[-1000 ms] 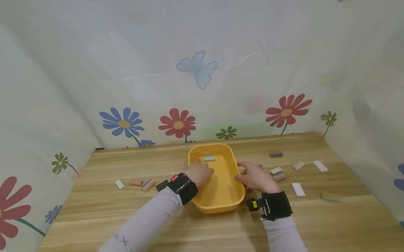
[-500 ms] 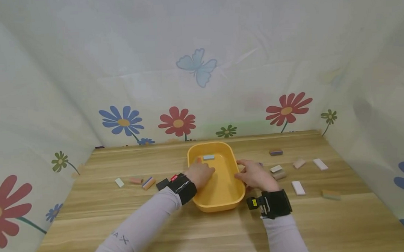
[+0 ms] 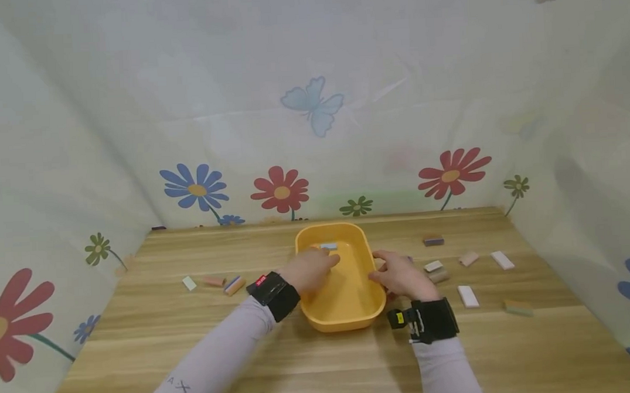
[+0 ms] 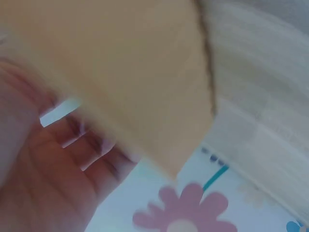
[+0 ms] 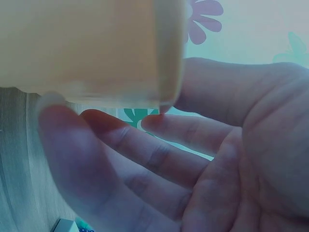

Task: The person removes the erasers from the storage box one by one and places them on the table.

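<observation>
A yellow plastic tray (image 3: 347, 324) stands on the wooden table, with a light blue block (image 3: 329, 247) at its far end. My left hand (image 3: 309, 270) reaches over the left rim, fingers extended inside the tray. In the left wrist view, the tray wall (image 4: 130, 72) hides the fingertips of the left hand (image 4: 63, 169); nothing shows in its grasp. My right hand (image 3: 403, 276) holds the right rim. The right wrist view shows the right hand's thumb and fingers (image 5: 159, 150) on either side of the tray's edge.
Left of the tray lie a pale green block (image 3: 189, 283), a reddish block (image 3: 214, 280) and an orange-and-blue one (image 3: 234, 285). Several more are scattered to the right, among them white blocks (image 3: 468, 296) and a brown-and-blue one (image 3: 433, 240). A flower-printed curtain (image 3: 314, 179) encloses the table.
My left hand has shifted slightly and straightened its fingers, partly covering the light blue block. Its wrist strap now hides the black block on the table. The right hand keeps its place on the rim.
</observation>
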The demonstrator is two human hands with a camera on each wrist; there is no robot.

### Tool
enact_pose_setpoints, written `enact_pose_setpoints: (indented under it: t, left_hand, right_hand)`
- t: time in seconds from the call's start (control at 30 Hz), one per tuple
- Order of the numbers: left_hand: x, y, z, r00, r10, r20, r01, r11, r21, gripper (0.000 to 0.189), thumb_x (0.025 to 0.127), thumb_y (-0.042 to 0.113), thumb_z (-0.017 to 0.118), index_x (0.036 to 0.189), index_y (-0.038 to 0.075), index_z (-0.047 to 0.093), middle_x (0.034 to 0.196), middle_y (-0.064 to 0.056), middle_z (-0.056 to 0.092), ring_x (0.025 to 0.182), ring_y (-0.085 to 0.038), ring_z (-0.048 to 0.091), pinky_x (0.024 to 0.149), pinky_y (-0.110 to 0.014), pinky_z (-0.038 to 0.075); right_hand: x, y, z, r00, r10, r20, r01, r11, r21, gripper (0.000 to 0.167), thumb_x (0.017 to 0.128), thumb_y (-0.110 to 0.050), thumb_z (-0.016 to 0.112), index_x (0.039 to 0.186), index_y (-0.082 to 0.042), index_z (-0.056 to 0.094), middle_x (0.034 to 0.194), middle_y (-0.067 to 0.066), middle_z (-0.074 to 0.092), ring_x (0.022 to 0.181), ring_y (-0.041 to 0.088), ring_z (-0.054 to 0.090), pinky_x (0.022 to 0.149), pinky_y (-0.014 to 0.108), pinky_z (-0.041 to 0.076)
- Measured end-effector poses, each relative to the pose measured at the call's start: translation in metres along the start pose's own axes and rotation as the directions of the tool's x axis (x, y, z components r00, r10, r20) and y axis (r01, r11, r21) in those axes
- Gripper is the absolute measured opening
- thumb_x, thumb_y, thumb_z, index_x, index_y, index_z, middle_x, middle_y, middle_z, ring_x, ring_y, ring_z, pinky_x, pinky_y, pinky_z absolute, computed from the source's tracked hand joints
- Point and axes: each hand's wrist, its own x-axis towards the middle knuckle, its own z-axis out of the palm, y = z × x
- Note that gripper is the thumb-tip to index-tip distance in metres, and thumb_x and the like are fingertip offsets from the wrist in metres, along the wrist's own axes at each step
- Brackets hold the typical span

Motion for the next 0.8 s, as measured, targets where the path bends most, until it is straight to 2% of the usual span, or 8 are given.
enact_pose_setpoints:
  t: [0.07, 0.17, 0.3, 0.37, 0.47, 0.6, 0.67, 0.8]
  left_hand:
    - [-0.006, -0.005, -0.009, 0.999, -0.003, -0.049, -0.001, 0.996, -0.089, 0.026, 0.092, 0.009, 0.066, 0.116, 0.013, 0.058, 0.097, -0.002, 0.056, 0.082, -0.018, 0.056, 0.073, -0.028, 0.048]
    - [-0.023, -0.009, -0.027, 0.992, -0.038, -0.123, 0.008, 0.973, -0.232, 0.028, 0.088, 0.008, 0.071, 0.113, 0.011, 0.058, 0.092, 0.0, 0.051, 0.079, -0.016, 0.052, 0.071, -0.026, 0.047]
    - [-0.056, -0.012, -0.042, 0.967, -0.143, -0.211, 0.073, 0.948, -0.309, 0.027, 0.085, 0.009, 0.071, 0.109, 0.011, 0.06, 0.088, 0.001, 0.05, 0.077, -0.015, 0.05, 0.068, -0.027, 0.045]
    - [-0.074, -0.016, -0.043, 0.952, -0.2, -0.23, 0.118, 0.938, -0.327, 0.029, 0.084, 0.012, 0.072, 0.112, 0.012, 0.062, 0.09, 0.002, 0.052, 0.078, -0.015, 0.05, 0.069, -0.027, 0.046]
    - [-0.097, -0.023, -0.041, 0.928, -0.288, -0.237, 0.185, 0.907, -0.377, 0.037, 0.084, 0.015, 0.073, 0.119, 0.013, 0.062, 0.099, 0.002, 0.056, 0.081, -0.014, 0.053, 0.073, -0.028, 0.049]
    - [-0.123, -0.033, -0.037, 0.896, -0.366, -0.251, 0.241, 0.876, -0.417, 0.038, 0.083, 0.012, 0.074, 0.118, 0.011, 0.061, 0.101, 0.0, 0.057, 0.081, -0.017, 0.055, 0.073, -0.032, 0.052]
    - [-0.133, -0.038, -0.034, 0.898, -0.372, -0.234, 0.258, 0.877, -0.406, 0.034, 0.082, 0.012, 0.074, 0.114, 0.012, 0.063, 0.095, 0.001, 0.056, 0.079, -0.017, 0.054, 0.071, -0.032, 0.051]
    - [-0.145, -0.041, -0.026, 0.94, -0.314, -0.132, 0.24, 0.885, -0.398, 0.024, 0.082, 0.011, 0.073, 0.103, 0.014, 0.065, 0.083, 0.005, 0.054, 0.074, -0.013, 0.051, 0.068, -0.035, 0.045]
  right_hand:
    - [-0.001, 0.0, -0.001, 1.0, 0.007, -0.002, -0.007, 1.0, 0.003, 0.057, 0.096, -0.013, 0.062, 0.147, -0.002, 0.037, 0.104, 0.018, 0.064, 0.075, 0.021, 0.066, 0.061, 0.037, 0.056]
    - [-0.001, 0.002, -0.003, 1.0, 0.002, -0.001, -0.002, 1.0, 0.013, 0.057, 0.096, -0.012, 0.061, 0.146, -0.001, 0.037, 0.106, 0.019, 0.064, 0.076, 0.023, 0.067, 0.061, 0.038, 0.056]
    - [-0.001, 0.004, -0.003, 1.0, -0.016, -0.001, 0.016, 1.0, 0.023, 0.057, 0.095, -0.01, 0.061, 0.146, 0.002, 0.037, 0.104, 0.02, 0.065, 0.073, 0.023, 0.067, 0.059, 0.038, 0.056]
    - [-0.001, 0.005, -0.003, 1.0, -0.014, -0.003, 0.014, 1.0, 0.027, 0.058, 0.095, -0.01, 0.061, 0.146, 0.002, 0.036, 0.104, 0.02, 0.065, 0.073, 0.023, 0.067, 0.059, 0.037, 0.055]
    - [-0.001, 0.005, -0.004, 1.0, -0.015, 0.001, 0.015, 1.0, 0.017, 0.058, 0.096, -0.01, 0.06, 0.147, 0.001, 0.035, 0.104, 0.019, 0.065, 0.075, 0.024, 0.067, 0.059, 0.036, 0.055]
    - [0.001, 0.004, -0.004, 0.999, -0.042, -0.004, 0.042, 0.999, 0.008, 0.058, 0.096, -0.011, 0.061, 0.147, 0.001, 0.036, 0.103, 0.019, 0.065, 0.073, 0.025, 0.067, 0.058, 0.035, 0.055]
    - [0.002, 0.003, -0.003, 0.999, -0.054, 0.002, 0.054, 0.998, 0.01, 0.058, 0.096, -0.011, 0.06, 0.146, 0.001, 0.036, 0.103, 0.02, 0.065, 0.072, 0.025, 0.067, 0.057, 0.035, 0.055]
    - [0.002, 0.002, -0.003, 0.999, -0.037, 0.016, 0.037, 0.999, 0.014, 0.057, 0.096, -0.012, 0.06, 0.146, 0.001, 0.036, 0.103, 0.019, 0.065, 0.072, 0.024, 0.067, 0.057, 0.035, 0.055]
